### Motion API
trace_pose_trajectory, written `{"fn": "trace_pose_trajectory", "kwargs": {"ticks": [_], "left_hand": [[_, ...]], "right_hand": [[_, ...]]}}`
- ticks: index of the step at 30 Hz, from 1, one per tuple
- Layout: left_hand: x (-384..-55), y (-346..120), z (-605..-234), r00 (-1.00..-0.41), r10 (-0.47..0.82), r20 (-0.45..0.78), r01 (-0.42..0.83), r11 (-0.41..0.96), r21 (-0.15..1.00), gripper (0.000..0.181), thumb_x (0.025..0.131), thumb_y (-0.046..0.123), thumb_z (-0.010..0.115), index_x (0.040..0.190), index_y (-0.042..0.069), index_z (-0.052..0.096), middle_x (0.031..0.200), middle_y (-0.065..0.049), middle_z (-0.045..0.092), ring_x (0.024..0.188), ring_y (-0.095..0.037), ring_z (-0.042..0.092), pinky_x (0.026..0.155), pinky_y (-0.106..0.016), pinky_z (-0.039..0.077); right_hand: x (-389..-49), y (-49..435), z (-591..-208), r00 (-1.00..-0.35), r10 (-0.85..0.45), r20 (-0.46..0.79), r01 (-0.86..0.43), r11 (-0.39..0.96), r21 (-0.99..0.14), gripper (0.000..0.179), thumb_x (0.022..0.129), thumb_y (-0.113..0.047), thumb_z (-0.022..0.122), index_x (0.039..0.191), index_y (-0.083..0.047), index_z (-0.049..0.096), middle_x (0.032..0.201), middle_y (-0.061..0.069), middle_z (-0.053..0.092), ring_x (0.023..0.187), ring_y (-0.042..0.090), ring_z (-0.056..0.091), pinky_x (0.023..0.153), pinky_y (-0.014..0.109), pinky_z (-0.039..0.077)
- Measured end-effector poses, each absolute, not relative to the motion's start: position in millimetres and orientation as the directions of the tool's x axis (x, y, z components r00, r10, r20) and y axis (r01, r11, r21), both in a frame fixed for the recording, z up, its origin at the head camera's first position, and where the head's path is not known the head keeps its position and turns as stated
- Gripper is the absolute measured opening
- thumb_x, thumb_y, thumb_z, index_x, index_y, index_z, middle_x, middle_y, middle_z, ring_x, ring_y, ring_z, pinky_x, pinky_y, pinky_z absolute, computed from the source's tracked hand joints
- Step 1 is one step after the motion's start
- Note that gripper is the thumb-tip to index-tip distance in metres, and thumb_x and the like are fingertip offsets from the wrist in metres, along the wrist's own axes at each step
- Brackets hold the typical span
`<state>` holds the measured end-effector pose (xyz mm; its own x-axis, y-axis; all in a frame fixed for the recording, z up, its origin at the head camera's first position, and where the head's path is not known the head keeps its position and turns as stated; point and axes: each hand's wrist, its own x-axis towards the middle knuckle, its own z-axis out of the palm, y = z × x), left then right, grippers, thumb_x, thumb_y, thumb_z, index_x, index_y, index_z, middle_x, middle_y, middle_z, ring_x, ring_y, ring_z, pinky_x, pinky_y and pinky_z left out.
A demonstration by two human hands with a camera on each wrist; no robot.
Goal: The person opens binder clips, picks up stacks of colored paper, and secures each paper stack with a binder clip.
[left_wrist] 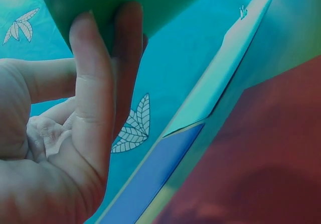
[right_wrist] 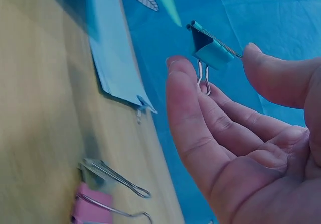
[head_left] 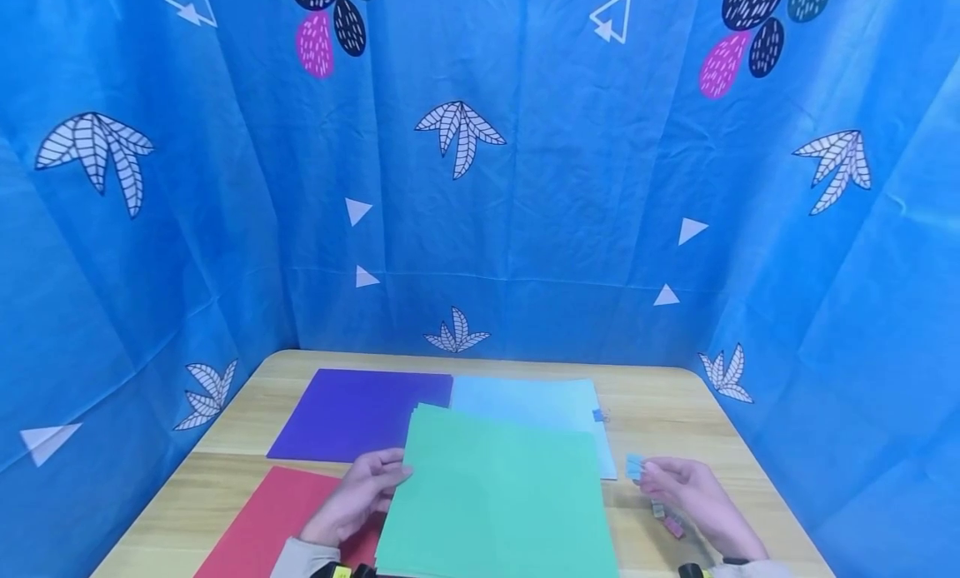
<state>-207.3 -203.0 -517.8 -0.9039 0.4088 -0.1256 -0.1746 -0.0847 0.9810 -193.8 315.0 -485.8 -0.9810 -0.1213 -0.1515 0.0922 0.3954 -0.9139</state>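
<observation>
My left hand [head_left: 358,495] pinches the left edge of a stack of green paper sheets [head_left: 502,495], held up over the table. In the left wrist view, fingers [left_wrist: 93,83] press on the green sheets [left_wrist: 115,3] near a corner. To the right of the stack, my right hand [head_left: 693,490] holds a light blue binder clip [head_left: 635,465]. The right wrist view shows that binder clip [right_wrist: 215,50] between thumb and fingers by its wire handles, its mouth pointing away from the palm. A gap lies between the clip and the green sheets.
Purple paper [head_left: 360,416] lies at the back left. Beside it is light blue paper [head_left: 525,395] with a blue binder clip [head_left: 598,415] on its right edge. Red paper [head_left: 262,511] lies front left. A grey binder clip [right_wrist: 98,176] and a pink one [right_wrist: 93,204] rest at right.
</observation>
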Motion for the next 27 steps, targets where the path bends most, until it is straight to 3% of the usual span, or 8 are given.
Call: {"fn": "trace_pose_trajectory", "kwargs": {"ticks": [8, 17, 27], "left_hand": [[-207.3, -203.8, -518.0, -0.917, 0.377, -0.133, -0.18, -0.092, 0.979, 0.08, 0.105, 0.018, 0.059, 0.156, -0.019, 0.01, 0.124, -0.004, 0.068, 0.084, -0.006, 0.073, 0.076, -0.026, 0.064], [-208.3, -203.5, -519.5, -0.916, 0.378, -0.138, -0.193, -0.113, 0.975, 0.077, 0.105, 0.016, 0.057, 0.156, -0.018, 0.011, 0.118, -0.001, 0.071, 0.084, -0.005, 0.073, 0.075, -0.024, 0.063], [-209.4, -203.5, -521.2, -0.923, 0.354, -0.15, -0.191, -0.083, 0.978, 0.078, 0.105, 0.017, 0.059, 0.157, -0.017, 0.012, 0.123, -0.001, 0.068, 0.072, 0.0, 0.065, 0.069, -0.019, 0.06]], "right_hand": [[-193.8, 305.6, -496.5, -0.978, -0.153, -0.139, 0.067, 0.401, -0.913, 0.055, 0.105, -0.032, 0.058, 0.139, 0.012, 0.054, 0.12, 0.024, 0.074, 0.105, 0.031, 0.074, 0.085, 0.038, 0.062], [-196.1, 301.2, -504.9, -0.978, -0.176, -0.109, 0.042, 0.345, -0.938, 0.051, 0.104, -0.026, 0.061, 0.135, 0.014, 0.056, 0.118, 0.026, 0.074, 0.102, 0.029, 0.075, 0.087, 0.03, 0.062], [-197.2, 301.0, -507.5, -0.98, -0.167, -0.11, 0.05, 0.329, -0.943, 0.046, 0.104, -0.023, 0.061, 0.132, 0.014, 0.058, 0.114, 0.024, 0.075, 0.097, 0.024, 0.076, 0.086, 0.032, 0.062]]}}
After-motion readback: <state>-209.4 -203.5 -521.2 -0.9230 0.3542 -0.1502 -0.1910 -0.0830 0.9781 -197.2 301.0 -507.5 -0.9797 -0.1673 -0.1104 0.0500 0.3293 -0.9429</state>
